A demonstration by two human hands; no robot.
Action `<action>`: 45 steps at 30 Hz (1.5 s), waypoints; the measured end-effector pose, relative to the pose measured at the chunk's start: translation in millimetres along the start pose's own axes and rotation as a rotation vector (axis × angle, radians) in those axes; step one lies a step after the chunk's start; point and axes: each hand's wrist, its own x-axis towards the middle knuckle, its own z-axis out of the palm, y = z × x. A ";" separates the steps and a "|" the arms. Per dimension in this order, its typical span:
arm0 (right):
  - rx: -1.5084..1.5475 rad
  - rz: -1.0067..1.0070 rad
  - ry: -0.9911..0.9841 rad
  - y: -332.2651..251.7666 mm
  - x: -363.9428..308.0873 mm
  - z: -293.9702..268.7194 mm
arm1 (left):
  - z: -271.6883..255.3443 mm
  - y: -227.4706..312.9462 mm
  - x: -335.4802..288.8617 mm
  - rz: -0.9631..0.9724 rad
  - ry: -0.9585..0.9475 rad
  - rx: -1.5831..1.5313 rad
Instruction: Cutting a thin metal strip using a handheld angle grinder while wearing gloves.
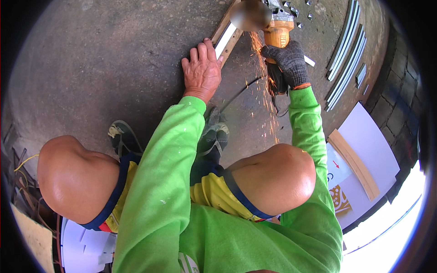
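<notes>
My bare left hand (201, 68) presses its fingers over the near end of a white metal bar (224, 41), which lies along a wooden board (232, 45) with holes in it. In a dark grey knitted glove, my right hand (290, 63) is wrapped round the body of a yellow angle grinder (278, 34). A blurred round patch at the grinder's head hides the disc and where it meets the bar. Orange sparks (261, 68) stream from there down toward my right knee. A short white piece (309, 61) shows just right of the glove.
Grey metal strips (347, 68) lie in rows on the concrete floor at right. Small metal offcuts (295, 12) are scattered beyond the grinder. A black cord (241, 91) runs near my sandalled feet. A white sheet (368, 136) bearing a wooden strip (355, 164) lies beside a block wall.
</notes>
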 end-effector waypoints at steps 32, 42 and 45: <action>0.011 -0.023 0.001 5.3 -9.9 1.4 | -0.4 -0.7 -0.6 -0.005 0.003 0.022; 0.113 0.007 0.026 6.9 -12.7 3.2 | -1.7 2.3 -0.3 -0.006 -0.018 0.012; 0.112 0.018 -0.034 7.3 -15.0 6.7 | -3.2 -2.0 -0.5 -0.005 -0.022 0.022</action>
